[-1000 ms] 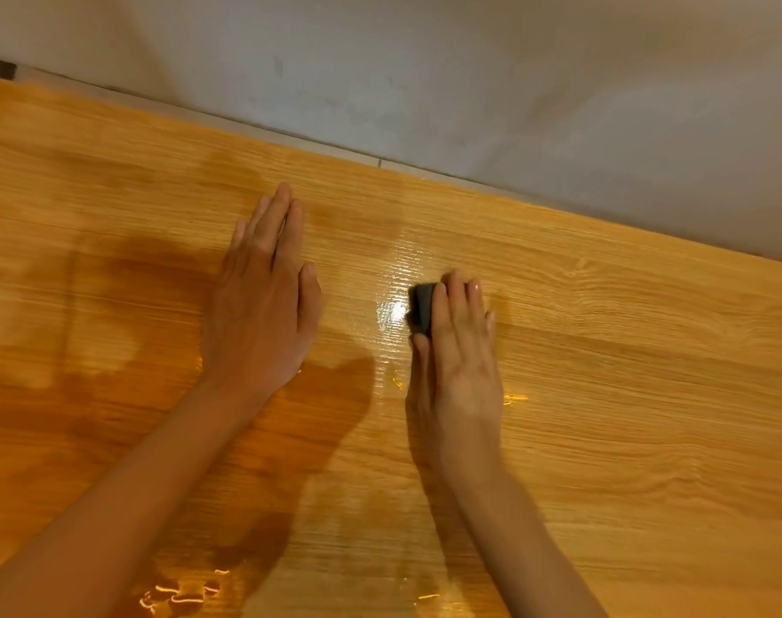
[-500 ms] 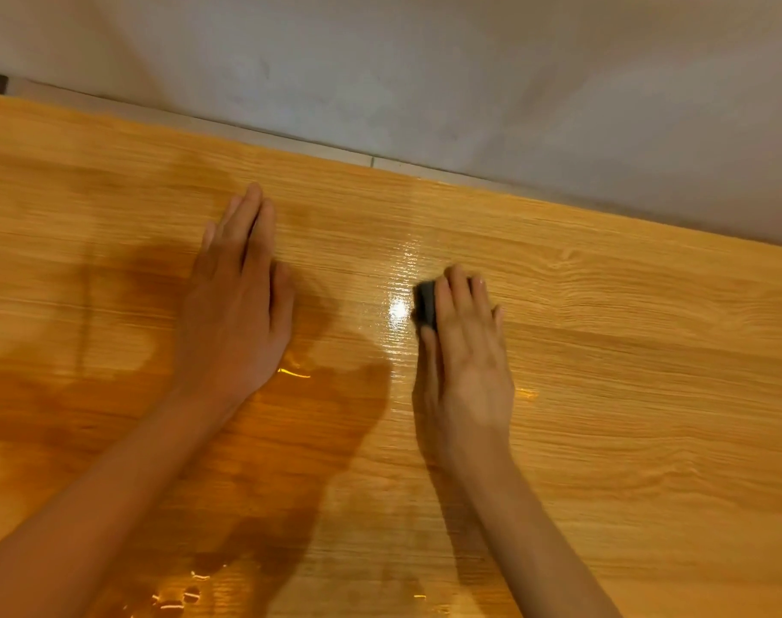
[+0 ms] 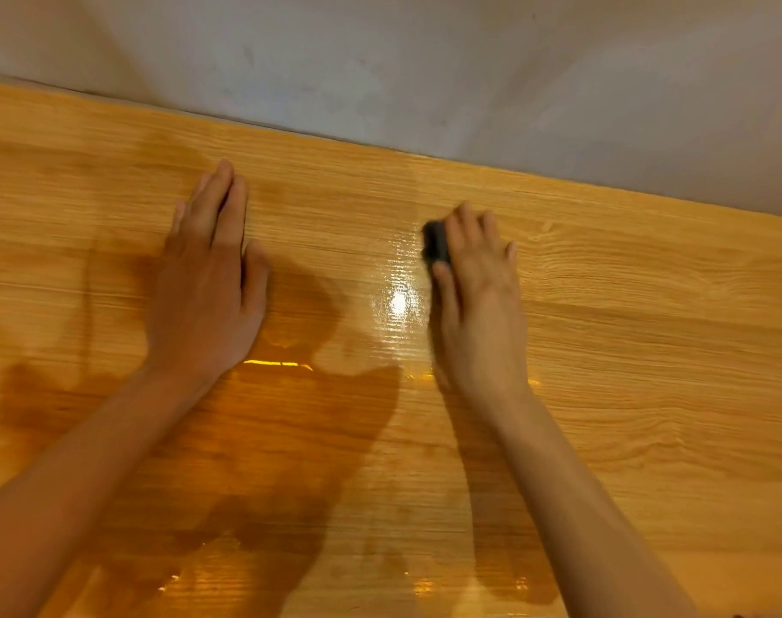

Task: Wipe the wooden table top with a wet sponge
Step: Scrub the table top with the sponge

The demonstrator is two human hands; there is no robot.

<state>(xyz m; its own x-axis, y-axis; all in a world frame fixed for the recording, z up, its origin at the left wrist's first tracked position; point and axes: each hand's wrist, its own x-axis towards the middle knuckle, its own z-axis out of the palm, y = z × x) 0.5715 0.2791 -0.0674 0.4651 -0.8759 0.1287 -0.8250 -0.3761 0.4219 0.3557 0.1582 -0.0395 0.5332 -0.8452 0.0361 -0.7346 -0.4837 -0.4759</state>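
Wood fills almost the whole view: a shiny, yellow-brown table top (image 3: 647,350) with long grain lines. Nearest to the camera, at 6 o'clock, wet patches shine on the wood (image 3: 424,586), and dark shadows of the arms lie across it. Two bare arms come up from the bottom corners, one from 7 o'clock and one from 5 o'clock.

Farther up, at about 9 o'clock from the middle, the left hand (image 3: 206,296) lies flat on the table. Its fingers are straight and close together, and the thumb sticks out a little to the side. It holds nothing.

At about 2 o'clock from the middle, the right hand (image 3: 478,305) presses down on a small dark sponge (image 3: 436,245). The fingers lie over the top of the sponge and the thumb sits along its near side, so only the left end of it peeks out. Right beside this hand, at its 9 o'clock, a bright wet streak (image 3: 398,301) glows on the wood.

Farthest away, at 12 o'clock, a pale grey wall (image 3: 424,73) meets the back edge of the table.
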